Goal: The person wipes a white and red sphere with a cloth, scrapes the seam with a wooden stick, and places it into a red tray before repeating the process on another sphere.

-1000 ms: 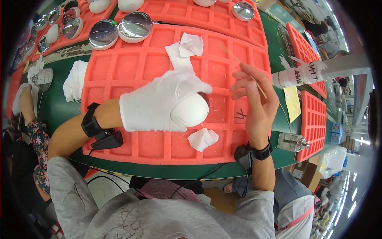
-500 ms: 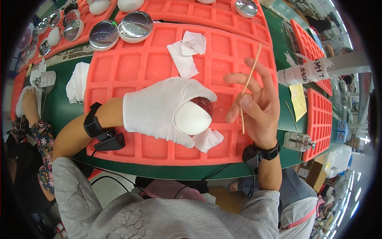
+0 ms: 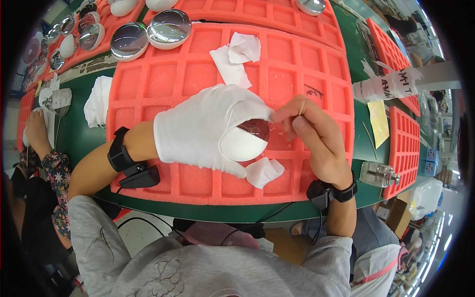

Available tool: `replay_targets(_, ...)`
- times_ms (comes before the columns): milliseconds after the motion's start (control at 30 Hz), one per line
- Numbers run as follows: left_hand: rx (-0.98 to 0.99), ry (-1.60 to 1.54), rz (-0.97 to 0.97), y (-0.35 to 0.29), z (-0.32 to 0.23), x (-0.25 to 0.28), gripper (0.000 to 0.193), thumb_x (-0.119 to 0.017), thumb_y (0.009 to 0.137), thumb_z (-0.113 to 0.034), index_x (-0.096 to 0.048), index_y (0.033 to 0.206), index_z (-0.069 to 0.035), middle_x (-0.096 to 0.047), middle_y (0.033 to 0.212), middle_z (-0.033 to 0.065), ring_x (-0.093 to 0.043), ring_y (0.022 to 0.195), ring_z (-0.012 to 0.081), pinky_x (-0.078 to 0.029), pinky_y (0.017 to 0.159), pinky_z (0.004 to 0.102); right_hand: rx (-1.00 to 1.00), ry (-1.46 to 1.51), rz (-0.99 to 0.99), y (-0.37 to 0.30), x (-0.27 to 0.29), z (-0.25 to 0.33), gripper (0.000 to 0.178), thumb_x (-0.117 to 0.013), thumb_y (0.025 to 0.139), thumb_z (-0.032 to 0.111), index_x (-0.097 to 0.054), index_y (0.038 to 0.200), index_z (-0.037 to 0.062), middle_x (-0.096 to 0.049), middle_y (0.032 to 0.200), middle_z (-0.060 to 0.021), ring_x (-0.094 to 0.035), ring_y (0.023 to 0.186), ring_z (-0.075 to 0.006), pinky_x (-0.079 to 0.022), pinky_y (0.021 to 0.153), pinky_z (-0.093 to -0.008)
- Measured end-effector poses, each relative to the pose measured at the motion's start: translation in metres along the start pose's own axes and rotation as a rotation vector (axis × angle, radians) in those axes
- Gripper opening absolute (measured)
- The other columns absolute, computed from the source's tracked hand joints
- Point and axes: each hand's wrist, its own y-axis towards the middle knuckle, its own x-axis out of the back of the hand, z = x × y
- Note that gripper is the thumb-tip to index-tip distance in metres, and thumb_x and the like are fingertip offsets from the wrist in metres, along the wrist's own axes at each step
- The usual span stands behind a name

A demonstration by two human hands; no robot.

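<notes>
My left hand, in a white glove, is closed around a white dome-shaped part with a dark reflective face. That face is turned toward my right hand, which is bare. A thin wooden stick is pinched between its thumb and fingers, seen nearly end-on. The right fingertips are close to the dome's reflective side; whether they or the stick touch it I cannot tell. Both hands are over a red foam tray with square pockets. Beside the dome lies a crumpled white cloth piece.
More white cloth pieces lie on the tray. Mirrored domes stand at the far left. To the right are a clear glass bottle, a yellow paper and a white-wrapped post. Another person's hand is at the left.
My right hand has drawn its spread fingers together and brought the stick toward the dome. In my left hand the dome has turned slightly, showing more of its dark face.
</notes>
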Motion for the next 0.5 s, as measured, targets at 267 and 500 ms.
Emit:
replay_targets(267,-0.011,-0.003,0.038,0.000,0.002,0.001,0.081,-0.094,0.060,-0.034,-0.058,0.129,-0.013,-0.058,0.128,0.0088,-0.055,0.115,0.0317,-0.045,0.099,0.0429,-0.204,-0.266,0.338,0.001,0.013,0.022,0.021,-0.048,0.104,0.013,-0.062,0.095,-0.0011,-0.064,0.075,-0.0111,-0.063,0.066,-0.0238,-0.045,0.063,-0.0349)
replay_targets(500,0.013,-0.022,0.051,0.001,0.002,-0.004,0.078,-0.093,0.062,-0.028,-0.057,0.130,-0.014,-0.057,0.127,0.0105,-0.056,0.114,0.0317,-0.047,0.097,0.0438,-0.223,-0.206,0.355,-0.005,0.011,0.016,0.020,-0.050,0.102,0.012,-0.064,0.093,0.0007,-0.065,0.076,-0.0135,-0.063,0.067,-0.0316,-0.045,0.060,-0.0362)
